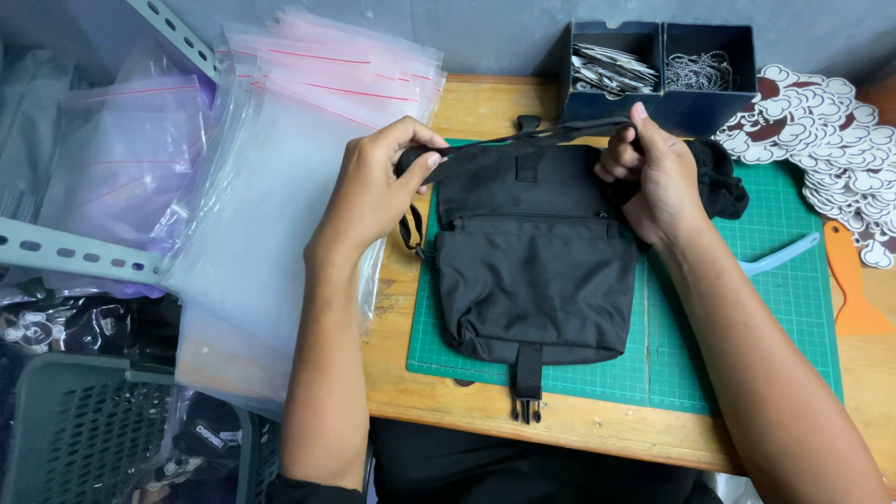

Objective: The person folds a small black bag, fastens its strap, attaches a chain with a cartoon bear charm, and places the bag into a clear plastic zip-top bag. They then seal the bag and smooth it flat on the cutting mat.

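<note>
— While the small black fabric shoulder bag (534,271) lay flat on the green gridded cutting mat (784,308), where were the hands?

— Both were at its far edge. The left hand (378,191) was curled around the bag's far left corner, fingers closed on the cloth and the thin black webbing strap (551,133). The right hand (649,173) pinched that strap at the far right corner, thumb raised, with a bunched fold of black fabric just beside it.

— So the strap was stretched between them?

— Yes, taut along the far edge of the bag. The near buckle tab hung over the mat's near edge onto the wooden table (579,425).

— How far along did it look?

— My judgement: early to middle. The strap was gathered up but not tucked away, and the bag sat outside any of the clear zip-top plastic bags (280,187) piled at the left.

— Anything else close by?

— A dark two-compartment box (663,70) at the far side, holding metal pieces and chains, white-and-brown cloud-shaped cutouts (831,131) at the far right, and an orange plastic scraper (854,280) beside them.
</note>
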